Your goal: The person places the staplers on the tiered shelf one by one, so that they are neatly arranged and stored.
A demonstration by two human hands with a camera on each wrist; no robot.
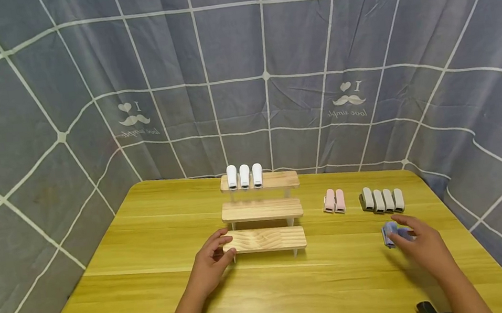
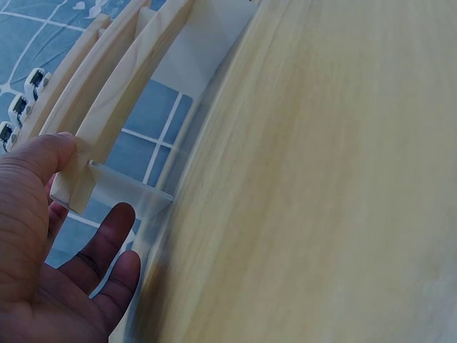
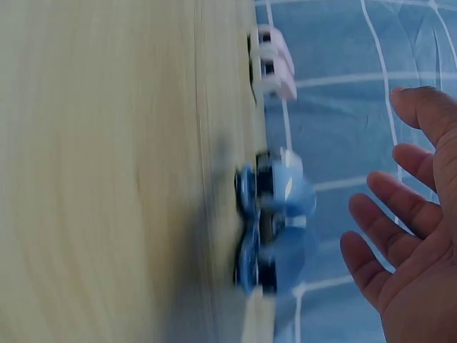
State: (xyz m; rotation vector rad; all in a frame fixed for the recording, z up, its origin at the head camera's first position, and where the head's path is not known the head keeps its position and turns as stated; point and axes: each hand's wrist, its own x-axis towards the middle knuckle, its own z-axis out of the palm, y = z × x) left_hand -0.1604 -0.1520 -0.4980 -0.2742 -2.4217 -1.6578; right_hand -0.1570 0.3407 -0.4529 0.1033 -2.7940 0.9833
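Note:
At the left end of the lowest tier of a three-tier wooden stand point(image 1: 264, 239), my left hand point(image 1: 211, 265) pinches the board. In the left wrist view the thumb point(image 2: 53, 153) lies on the board's end, one finger is partly hidden behind it, and the other fingers are loosely bent below. My right hand point(image 1: 422, 245) hovers over two small blue clips point(image 3: 285, 182) lying side by side on the table. Seen from the right wrist, its fingers point(image 3: 403, 200) are spread and apart from the clips, with nothing held.
Three white clips point(image 1: 244, 176) stand in a row on the stand's top tier. Right of the stand lie two pink clips point(image 1: 340, 201), then several pale grey clips point(image 1: 388, 201). A grey checked curtain point(image 1: 244, 104) surrounds the wooden table point(image 1: 316, 290) at the back and sides.

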